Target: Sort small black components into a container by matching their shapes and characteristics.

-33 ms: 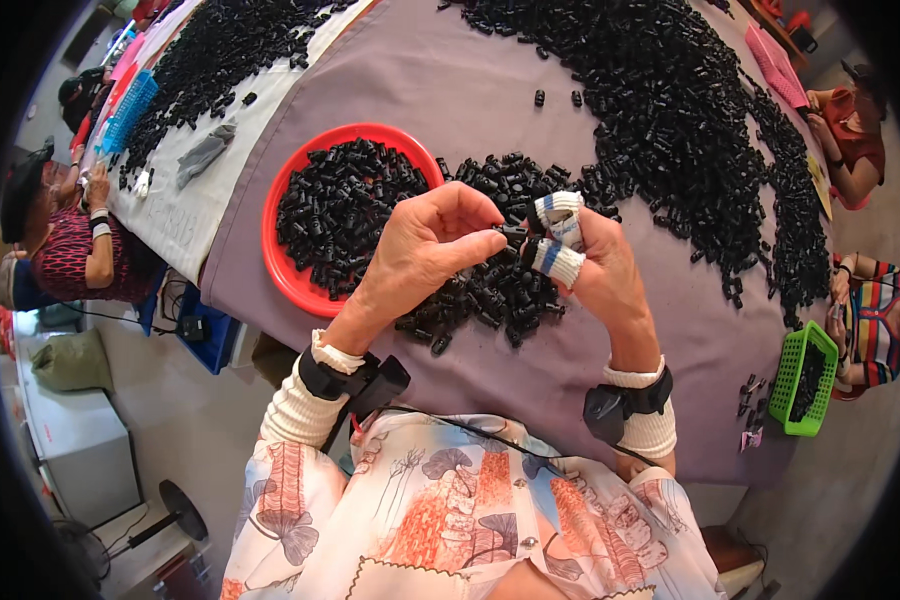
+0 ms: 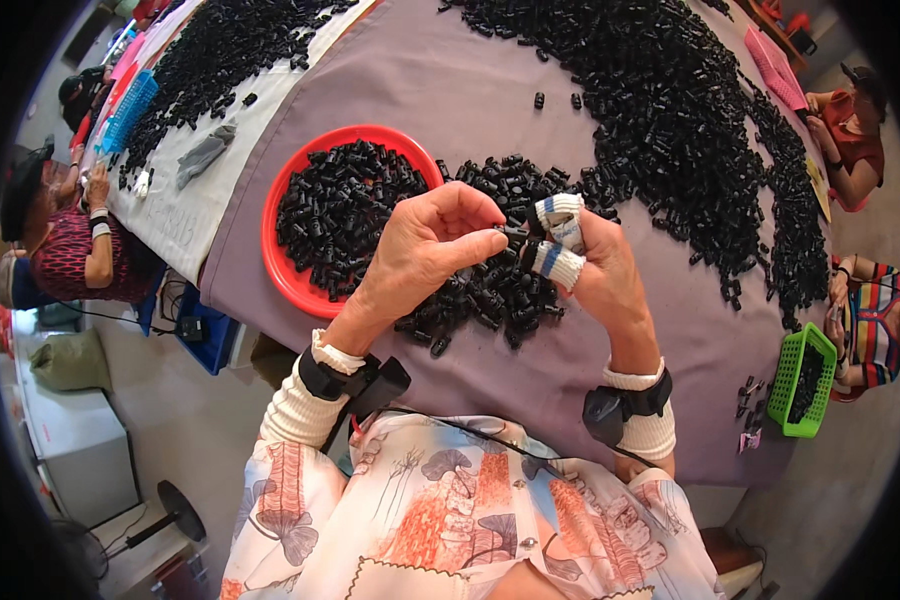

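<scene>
Over the small heap of black cylindrical parts (image 2: 510, 305), both hands meet around one small black cylindrical part (image 2: 513, 237). My left hand (image 2: 420, 245) pinches its left end between thumb and forefinger. On the other end, my right hand (image 2: 610, 265) is closed, with white-and-blue knit covers (image 2: 558, 262) on its thumb and forefinger that hide some of the part. Just left of the heap stands a round red basin (image 2: 276, 250), filled with more such black parts. Fine details of the held part are too small to make out.
A mauve cloth (image 2: 390, 90) covers the table. A large spread of black parts (image 2: 660, 120) lies at the far right, beside a green basket (image 2: 820, 390) and a pink basket (image 2: 770, 60). Co-workers sit along both sides. Black bands with a cable circle my wrists.
</scene>
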